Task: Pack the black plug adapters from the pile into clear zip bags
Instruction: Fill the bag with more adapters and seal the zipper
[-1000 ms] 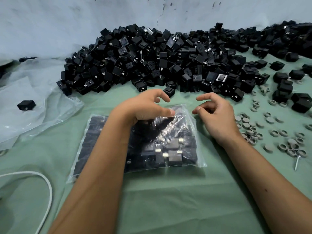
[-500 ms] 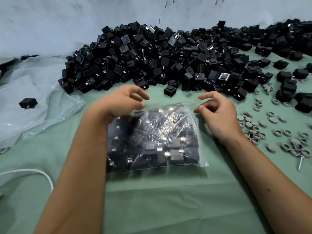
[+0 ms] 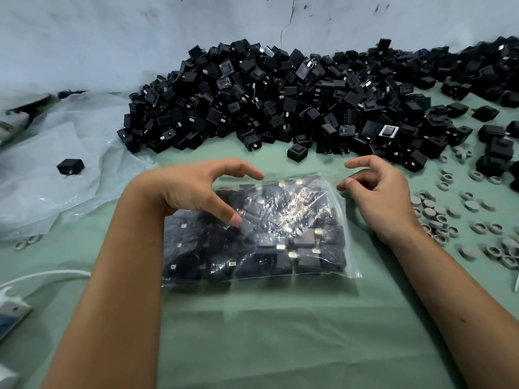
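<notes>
A green cloth-covered desk (image 3: 280, 332) is carrying everything here. Along its far edge, against the pale wall, a big pile of black plug adapters (image 3: 280, 102) is spreading from the middle toward the far right corner. On the left side, crumpled clear plastic sheeting (image 3: 56, 169) is lying with a single stray adapter (image 3: 70, 166) sitting on it.

In the middle of the desk, a clear zip bag (image 3: 269, 234) packed with adapters is lying flat, its opening end facing the pile. The left hand (image 3: 193, 189) is hovering over the bag's far left corner, fingers arched and spread, thumb tip touching the plastic on top of the bag; it is grasping nothing. The right hand (image 3: 379, 192) is resting just beside the bag's far right corner, fingers loosely curled with the index extended, also released and holding nothing.

Between the bag and the pile, one loose adapter (image 3: 297, 152) is sitting apart on the cloth. On the right side, small grey rings and caps (image 3: 438, 217) are lying scattered. Near the left edge, a white cable (image 3: 42, 276) is curving across the cloth.
</notes>
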The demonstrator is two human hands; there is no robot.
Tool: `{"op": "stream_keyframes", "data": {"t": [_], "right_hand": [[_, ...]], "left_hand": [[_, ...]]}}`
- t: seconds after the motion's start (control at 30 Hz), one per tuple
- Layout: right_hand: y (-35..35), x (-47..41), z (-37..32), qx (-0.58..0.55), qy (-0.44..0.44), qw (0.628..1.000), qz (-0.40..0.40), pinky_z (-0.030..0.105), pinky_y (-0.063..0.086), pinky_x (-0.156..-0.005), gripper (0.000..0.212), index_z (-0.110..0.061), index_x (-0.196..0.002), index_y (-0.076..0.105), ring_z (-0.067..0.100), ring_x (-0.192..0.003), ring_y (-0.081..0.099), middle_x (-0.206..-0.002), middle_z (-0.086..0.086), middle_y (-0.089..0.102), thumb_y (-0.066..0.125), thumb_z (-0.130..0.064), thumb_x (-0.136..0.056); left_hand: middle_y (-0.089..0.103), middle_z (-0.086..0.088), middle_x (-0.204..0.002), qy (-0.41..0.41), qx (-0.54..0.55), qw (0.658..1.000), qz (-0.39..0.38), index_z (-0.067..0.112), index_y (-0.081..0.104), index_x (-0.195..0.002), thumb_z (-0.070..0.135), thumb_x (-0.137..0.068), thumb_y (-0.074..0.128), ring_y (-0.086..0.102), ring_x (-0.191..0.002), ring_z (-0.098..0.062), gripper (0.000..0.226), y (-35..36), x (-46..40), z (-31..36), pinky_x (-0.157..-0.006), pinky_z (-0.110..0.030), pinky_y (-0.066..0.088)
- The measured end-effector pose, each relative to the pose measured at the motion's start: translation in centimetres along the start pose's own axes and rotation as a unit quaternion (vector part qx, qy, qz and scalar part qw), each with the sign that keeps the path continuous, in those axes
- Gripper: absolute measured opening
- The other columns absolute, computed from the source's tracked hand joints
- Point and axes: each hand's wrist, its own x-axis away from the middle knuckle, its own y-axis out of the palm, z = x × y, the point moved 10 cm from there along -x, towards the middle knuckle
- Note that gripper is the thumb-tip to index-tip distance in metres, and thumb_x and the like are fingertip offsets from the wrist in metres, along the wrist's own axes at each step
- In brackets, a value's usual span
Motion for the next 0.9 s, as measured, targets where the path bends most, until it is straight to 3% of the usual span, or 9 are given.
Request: {"op": "stream_keyframes", "data": {"t": [0.13,0.27,0.4,0.5,0.6,0.7,0.9], "right_hand": [[0.0,0.0,-0.1,0.002,-0.001,1.0,0.0,0.04,0.059,-0.089,0.024,-0.034,-0.109,0.066,0.003,-0.085,0.073,-0.085,-0.015,0.078,0.066,-0.016,-0.094],[0.1,0.0,0.0,-0.001,0.001,1.0,-0.003,0.046,0.06,-0.09,0.024,-0.035,-0.109,0.065,0.006,-0.085,0.074,-0.085,-0.014,0.078,0.066,-0.016,-0.094],[0.0,0.0,0.1,-0.002,0.001,1.0,0.001,0.045,0.059,-0.09,0.024,-0.035,-0.108,0.065,0.005,-0.085,0.074,-0.084,-0.014,0.078,0.066,-0.016,-0.094],[0.1,0.0,0.1,-0.003,0.0,1.0,0.001,0.043,0.06,-0.089,0.024,-0.035,-0.108,0.065,0.006,-0.084,0.074,-0.084,-0.014,0.078,0.066,-0.016,-0.094],[0.1,-0.1,0.0,-0.001,-0.001,1.0,-0.001,0.04,0.059,-0.088,0.024,-0.034,-0.109,0.065,0.004,-0.084,0.074,-0.084,-0.015,0.078,0.066,-0.015,-0.094],[0.1,-0.1,0.0,-0.001,-0.001,1.0,-0.003,0.038,0.059,-0.088,0.024,-0.033,-0.11,0.066,0.005,-0.084,0.074,-0.084,-0.014,0.078,0.066,-0.014,-0.095],[0.1,0.0,-0.1,-0.002,0.002,1.0,-0.003,0.034,0.058,-0.084,0.023,-0.031,-0.111,0.065,0.005,-0.082,0.074,-0.083,-0.014,0.078,0.066,-0.013,-0.095]], "left_hand": [[0.046,0.019,-0.149,-0.013,-0.027,0.999,-0.017,0.059,0.059,-0.123,0.034,-0.056,0.091,0.036,-0.144,-0.01,0.078,0.5,0.0,-0.1,-0.123,-0.047,0.027],[0.048,0.014,-0.147,-0.005,0.002,0.999,0.051,0.058,0.061,-0.121,0.045,-0.068,0.088,0.041,-0.141,-0.01,0.061,-0.6,-0.5,0.6,-0.119,-0.043,0.03],[0.048,0.006,-0.147,-0.029,0.008,0.997,0.077,0.05,0.063,-0.119,0.027,-0.079,0.088,0.045,-0.136,-0.017,0.052,0.0,-1.2,0.6,-0.11,-0.037,0.033],[0.046,0.01,-0.148,-0.027,0.001,0.998,0.064,0.052,0.061,-0.122,0.026,-0.075,0.09,0.041,-0.139,-0.016,0.061,0.0,-0.8,1.1,-0.112,-0.039,0.031],[0.04,0.02,-0.152,0.002,-0.03,0.999,-0.012,0.062,0.053,-0.126,0.035,-0.065,0.095,0.038,-0.141,-0.012,0.079,1.7,-0.5,2.8,-0.118,-0.041,0.028],[0.04,0.018,-0.15,-0.003,-0.061,0.996,-0.059,0.066,0.047,-0.129,0.033,-0.063,0.097,0.042,-0.138,-0.018,0.089,3.6,-0.6,3.4,-0.118,-0.049,0.034],[0.028,0.012,-0.161,-0.007,-0.048,0.999,-0.019,0.056,0.034,-0.144,0.044,-0.068,0.092,0.033,-0.146,-0.022,0.096,3.0,-1.2,3.4,-0.12,-0.047,0.029]]}}
